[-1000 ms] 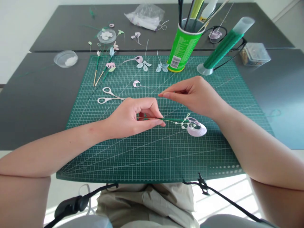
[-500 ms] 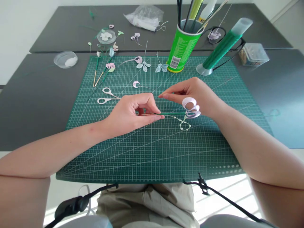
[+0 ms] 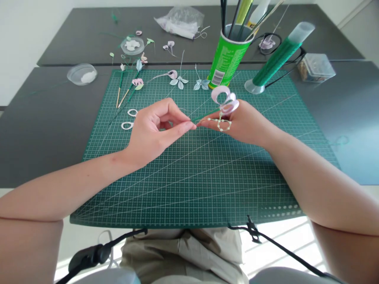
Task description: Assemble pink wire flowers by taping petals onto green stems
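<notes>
My left hand (image 3: 154, 132) pinches the green-wrapped stem (image 3: 207, 114) of a handmade flower between thumb and fingertips. Its lilac loop petals (image 3: 230, 105) point up and right, in front of my right hand (image 3: 248, 124). Beside the stem, a thin pale-green beaded sprig (image 3: 219, 127) ends in a small loop. The fingers of my right hand are pressed together close to the left fingertips. Whatever they hold, perhaps something thin, I cannot make out. White-handled scissors (image 3: 127, 129) lie partly covered by my left hand.
A green cutting mat (image 3: 189, 189) lies beneath both hands. Beyond them stand a green can (image 3: 227, 57) of sticks and a green-wrapped spool (image 3: 275, 61). Blue flowers (image 3: 179, 82), stemmed pieces (image 3: 137, 82), a shallow dish (image 3: 72, 75) and a clear box (image 3: 318, 69) sit around.
My left hand has raised the flower away from me, tilting its head upward. The right hand has come nearer the stem. A loose lilac petal on the mat is now hidden.
</notes>
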`<action>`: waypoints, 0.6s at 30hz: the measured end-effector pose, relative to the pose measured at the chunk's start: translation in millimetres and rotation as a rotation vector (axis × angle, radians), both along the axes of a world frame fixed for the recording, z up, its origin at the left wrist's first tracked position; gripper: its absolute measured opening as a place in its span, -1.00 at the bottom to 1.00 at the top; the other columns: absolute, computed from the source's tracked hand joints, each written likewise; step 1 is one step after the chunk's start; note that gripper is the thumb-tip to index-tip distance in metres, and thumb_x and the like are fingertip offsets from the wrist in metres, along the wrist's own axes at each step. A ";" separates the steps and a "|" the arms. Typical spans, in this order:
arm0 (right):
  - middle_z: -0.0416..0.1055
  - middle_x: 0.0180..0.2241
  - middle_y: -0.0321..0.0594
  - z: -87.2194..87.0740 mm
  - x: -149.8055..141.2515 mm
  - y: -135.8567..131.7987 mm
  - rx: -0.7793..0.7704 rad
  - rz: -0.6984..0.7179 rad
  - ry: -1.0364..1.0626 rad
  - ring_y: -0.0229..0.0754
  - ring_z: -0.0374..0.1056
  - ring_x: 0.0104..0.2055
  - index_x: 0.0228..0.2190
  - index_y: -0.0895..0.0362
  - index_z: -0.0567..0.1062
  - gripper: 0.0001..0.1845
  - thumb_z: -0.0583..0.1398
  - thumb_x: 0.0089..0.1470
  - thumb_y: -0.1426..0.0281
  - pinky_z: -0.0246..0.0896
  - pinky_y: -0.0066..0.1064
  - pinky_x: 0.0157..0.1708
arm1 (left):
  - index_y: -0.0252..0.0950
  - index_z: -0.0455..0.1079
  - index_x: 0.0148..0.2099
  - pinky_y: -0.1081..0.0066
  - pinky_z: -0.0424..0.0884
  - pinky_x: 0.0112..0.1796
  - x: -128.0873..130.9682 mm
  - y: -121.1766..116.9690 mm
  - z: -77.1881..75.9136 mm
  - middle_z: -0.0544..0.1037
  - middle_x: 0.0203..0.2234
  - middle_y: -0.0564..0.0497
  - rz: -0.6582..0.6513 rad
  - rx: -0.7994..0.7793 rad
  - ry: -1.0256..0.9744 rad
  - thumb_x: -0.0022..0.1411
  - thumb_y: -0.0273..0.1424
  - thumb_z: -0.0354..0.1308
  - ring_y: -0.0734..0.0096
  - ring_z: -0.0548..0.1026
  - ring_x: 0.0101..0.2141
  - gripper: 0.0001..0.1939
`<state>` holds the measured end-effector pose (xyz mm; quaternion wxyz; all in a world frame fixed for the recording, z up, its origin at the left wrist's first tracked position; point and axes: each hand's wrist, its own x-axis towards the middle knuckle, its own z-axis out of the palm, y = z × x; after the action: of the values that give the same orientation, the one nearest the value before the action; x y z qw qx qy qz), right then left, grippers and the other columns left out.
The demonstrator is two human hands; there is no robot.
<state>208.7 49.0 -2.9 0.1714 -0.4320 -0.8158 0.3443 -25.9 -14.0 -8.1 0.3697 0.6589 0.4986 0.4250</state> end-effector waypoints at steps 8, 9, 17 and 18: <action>0.47 -0.56 -0.31 4.7 -1.3 -5.6 -0.096 0.220 -0.024 -0.34 0.12 -0.55 -0.21 0.12 0.78 -0.69 0.28 0.26 0.21 -0.03 -0.38 -0.51 | -0.18 0.44 -0.28 0.32 0.52 -0.34 -6.1 17.5 -10.5 0.72 -0.35 0.03 0.040 -0.016 -0.053 0.32 -0.30 0.35 0.31 0.66 -0.32 -0.83; 0.48 -0.56 -0.31 4.8 -0.7 -5.6 -0.109 0.258 -0.024 -0.35 0.12 -0.55 -0.20 0.12 0.78 -0.69 0.28 0.26 0.21 -0.03 -0.38 -0.51 | -0.18 0.44 -0.29 0.31 0.53 -0.31 -5.9 18.2 -10.7 0.72 -0.36 0.03 0.034 -0.017 -0.054 0.32 -0.32 0.35 0.30 0.67 -0.31 -0.84; 0.50 -0.58 -0.34 7.6 -0.1 -11.0 -0.197 0.428 -0.028 -0.37 0.12 -0.59 -0.21 0.10 0.78 -0.69 0.27 0.29 0.20 0.01 -0.42 -0.53 | -0.21 0.45 -0.31 0.25 0.58 -0.14 -4.0 19.0 -8.2 0.69 -0.38 0.03 0.067 -0.006 0.059 0.29 -0.38 0.32 0.22 0.71 -0.22 -0.88; 0.54 -0.55 -0.33 8.3 -0.5 -12.4 -0.209 0.443 -0.020 -0.37 0.14 -0.58 -0.22 0.10 0.78 -0.69 0.28 0.29 0.20 0.03 -0.43 -0.54 | -0.21 0.45 -0.32 0.25 0.58 -0.14 -3.8 19.3 -8.1 0.69 -0.38 0.03 0.062 -0.005 0.061 0.29 -0.39 0.32 0.23 0.70 -0.24 -0.87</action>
<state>208.2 36.6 5.5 0.0382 -0.2611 -0.8523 0.4516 -29.8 5.3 -16.2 0.3425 0.6550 0.5307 0.4148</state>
